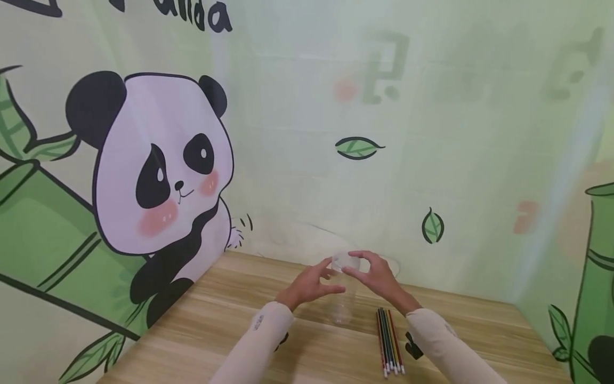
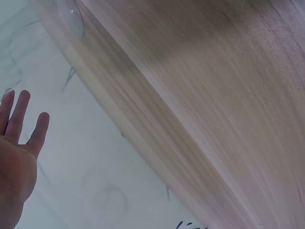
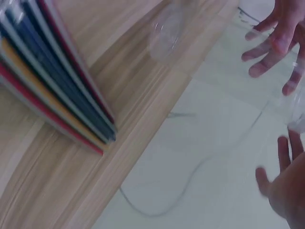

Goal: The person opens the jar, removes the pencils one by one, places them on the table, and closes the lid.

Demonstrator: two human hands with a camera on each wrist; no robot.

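Note:
A tall see-through container with a round base stands upright near the table's back edge; its exact kind is hard to make out. My right hand holds its top between thumb and fingers. Around its upper left side is my left hand, thumb in front and fingers spread; firm contact does not show. In the left wrist view the visible fingers of the left hand are straight. The right wrist view shows the right hand below the container's clear upper part, the left hand opposite.
Several colored pencils with white ends lie bundled on the wooden table, just right of the container. A small black object lies beside the right sleeve. Close behind the table hangs a panda-printed backdrop.

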